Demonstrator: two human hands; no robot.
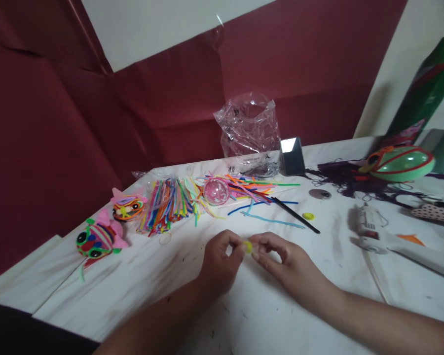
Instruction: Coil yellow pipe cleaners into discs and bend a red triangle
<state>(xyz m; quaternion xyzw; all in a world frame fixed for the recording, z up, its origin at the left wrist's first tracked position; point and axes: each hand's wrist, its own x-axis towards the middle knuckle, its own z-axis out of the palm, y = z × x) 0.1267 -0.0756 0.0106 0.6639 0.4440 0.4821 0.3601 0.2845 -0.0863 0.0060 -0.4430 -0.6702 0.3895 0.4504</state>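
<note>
My left hand (218,264) and my right hand (281,261) meet over the middle of the white table (133,291). Both pinch a small yellow piece (247,246) between their fingertips, just above the tabletop. A second small yellow piece (308,216) lies beyond the right hand. Behind the hands a clear pink ball (216,191) rests among a spread of coloured pipe cleaners (170,202), and a black stick (294,214) lies slanted to their right.
Two striped craft creatures (96,239) (128,207) sit at the left. A crumpled clear bag (248,123) and small mirror block (291,155) stand at the back. A white glue gun (373,229), a green ball (401,162) and dark threads (351,180) lie right.
</note>
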